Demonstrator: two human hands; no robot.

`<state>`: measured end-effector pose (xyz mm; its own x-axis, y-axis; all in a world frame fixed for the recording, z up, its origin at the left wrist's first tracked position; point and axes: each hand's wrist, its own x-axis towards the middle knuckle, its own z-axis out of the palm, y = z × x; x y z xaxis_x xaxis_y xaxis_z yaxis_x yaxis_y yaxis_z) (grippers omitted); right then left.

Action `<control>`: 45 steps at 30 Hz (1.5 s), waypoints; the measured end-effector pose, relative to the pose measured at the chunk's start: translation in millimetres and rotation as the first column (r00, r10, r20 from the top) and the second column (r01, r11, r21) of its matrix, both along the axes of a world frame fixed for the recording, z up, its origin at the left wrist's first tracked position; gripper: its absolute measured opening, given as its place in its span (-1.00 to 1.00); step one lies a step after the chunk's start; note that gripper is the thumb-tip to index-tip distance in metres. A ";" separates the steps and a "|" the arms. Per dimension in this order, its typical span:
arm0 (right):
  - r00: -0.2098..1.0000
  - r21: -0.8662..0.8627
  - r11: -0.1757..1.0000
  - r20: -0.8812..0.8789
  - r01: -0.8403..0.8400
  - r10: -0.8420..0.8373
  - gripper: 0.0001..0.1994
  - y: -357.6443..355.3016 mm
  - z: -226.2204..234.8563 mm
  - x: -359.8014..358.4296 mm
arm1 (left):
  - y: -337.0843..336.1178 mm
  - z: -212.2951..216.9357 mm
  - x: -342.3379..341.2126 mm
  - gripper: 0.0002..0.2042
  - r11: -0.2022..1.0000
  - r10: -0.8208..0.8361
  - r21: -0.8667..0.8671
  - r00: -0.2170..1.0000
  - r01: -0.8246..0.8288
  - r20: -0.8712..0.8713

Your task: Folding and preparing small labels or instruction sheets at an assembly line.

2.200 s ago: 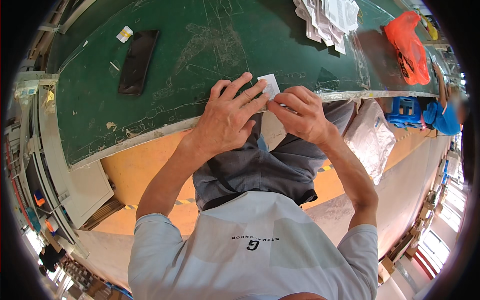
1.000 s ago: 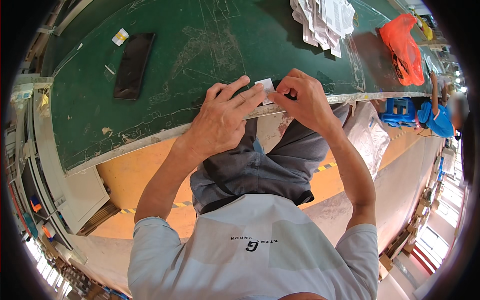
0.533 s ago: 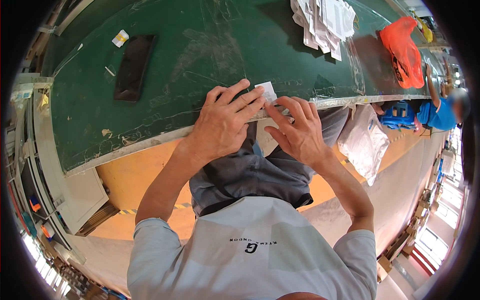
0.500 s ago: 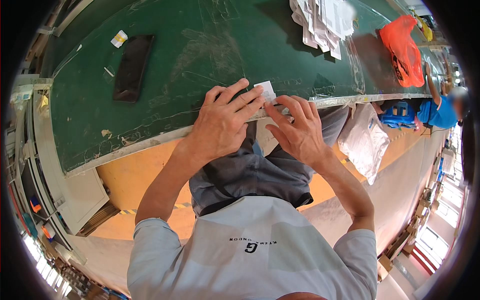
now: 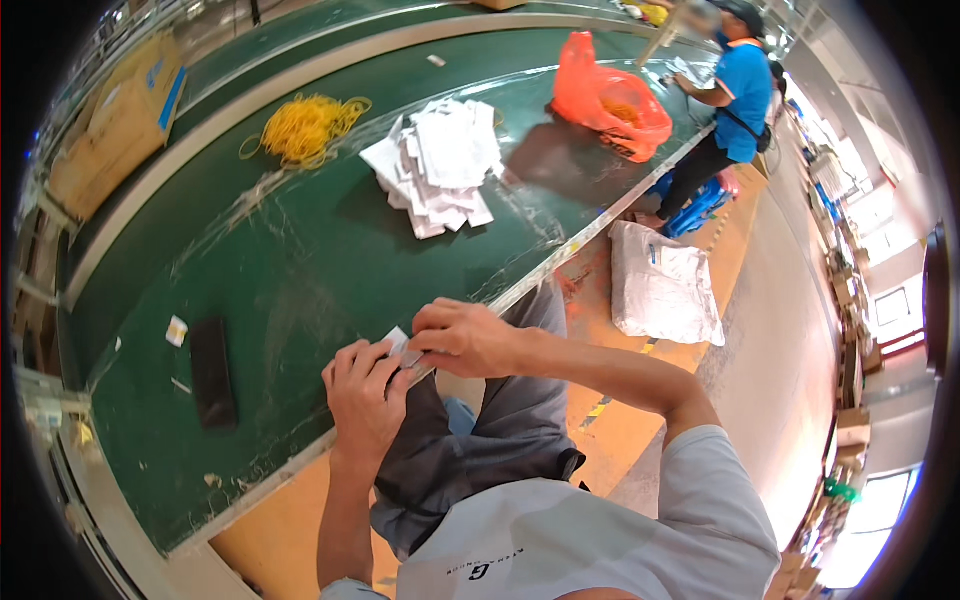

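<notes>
A small white paper slip (image 5: 398,342) lies at the near edge of the green table (image 5: 290,270), between my two hands. My left hand (image 5: 362,395) presses bent fingertips onto its left side. On the other side, my right hand (image 5: 462,338) has its fingers curled in, with thumb and fingertips at the paper. Part of the slip is hidden under the fingers. Farther off on the table is a loose pile of white folded papers (image 5: 440,160).
A black phone-like slab (image 5: 212,375) and a small white-and-yellow piece (image 5: 177,331) lie left. Beyond are yellow rubber bands (image 5: 305,130) and a red plastic bag (image 5: 610,105). A white sack (image 5: 665,280) is on the floor at right; a co-worker in blue (image 5: 742,90) is beyond it.
The view has swung toward the right, bringing in the rubber bands and more of the co-worker. My right hand's fingers have curled in more at the slip; the left stays on it.
</notes>
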<state>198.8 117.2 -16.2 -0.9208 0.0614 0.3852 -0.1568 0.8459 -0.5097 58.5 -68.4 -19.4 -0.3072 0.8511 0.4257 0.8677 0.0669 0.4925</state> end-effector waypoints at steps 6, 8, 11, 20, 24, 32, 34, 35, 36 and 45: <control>0.999 -0.017 0.999 0.021 -0.034 0.034 -0.79 6.6 -0.2 -10.0 | 6.2 -1.5 1.4 -0.78 0.999 0.046 -0.002 0.998 -0.046 0.039; 0.998 -0.026 0.998 0.026 -0.050 0.051 -0.80 8.7 -1.9 -12.2 | 5.5 -4.7 1.8 -0.78 0.998 0.062 -0.007 0.997 -0.061 0.037; 0.997 -0.031 0.997 0.023 -0.076 0.077 -0.80 11.4 -1.6 -13.1 | 6.1 -5.5 2.6 -0.75 0.998 0.067 -0.006 0.996 -0.068 -0.056; 0.991 -0.006 0.995 0.084 -0.103 0.103 -0.75 18.1 2.2 -16.7 | 7.7 -1.5 5.0 -0.73 0.999 0.043 0.011 0.995 -0.042 -0.093; 0.976 0.006 0.991 0.175 -0.132 0.129 -0.72 21.8 9.8 -20.9 | 6.8 2.6 2.1 -0.71 0.999 0.025 -0.022 0.999 -0.026 -0.021; 0.965 0.088 0.983 0.219 -0.163 0.141 -0.73 11.5 8.1 -23.3 | 0.9 -6.8 5.1 -0.66 0.999 0.039 -0.028 0.985 -0.045 -0.166; 0.990 0.041 0.995 0.112 -0.087 0.082 -0.75 6.5 2.8 -21.1 | -3.6 -5.1 3.7 -0.70 0.999 0.038 -0.001 0.996 -0.038 -0.079; 0.993 0.073 0.996 0.108 -0.045 0.037 -0.74 12.7 2.7 -17.0 | 2.1 -5.7 2.8 -0.70 0.999 0.026 0.030 0.997 -0.024 -0.074; 0.996 0.023 0.999 0.090 -0.027 0.025 -0.75 11.9 -4.7 -22.2 | -1.0 -5.9 2.0 -0.69 0.998 0.062 0.014 0.996 -0.062 -0.069; 0.926 -0.041 0.976 0.325 0.215 -0.190 -0.82 -2.0 27.2 -3.5 | 7.8 -10.6 9.9 -0.77 0.992 0.112 0.064 0.991 -0.108 -0.069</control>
<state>195.2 115.2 10.9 -0.9590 0.2766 0.0617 0.1943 0.8001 -0.5675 68.4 -60.6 -30.0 -0.3641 0.7862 0.4994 0.8902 0.1360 0.4348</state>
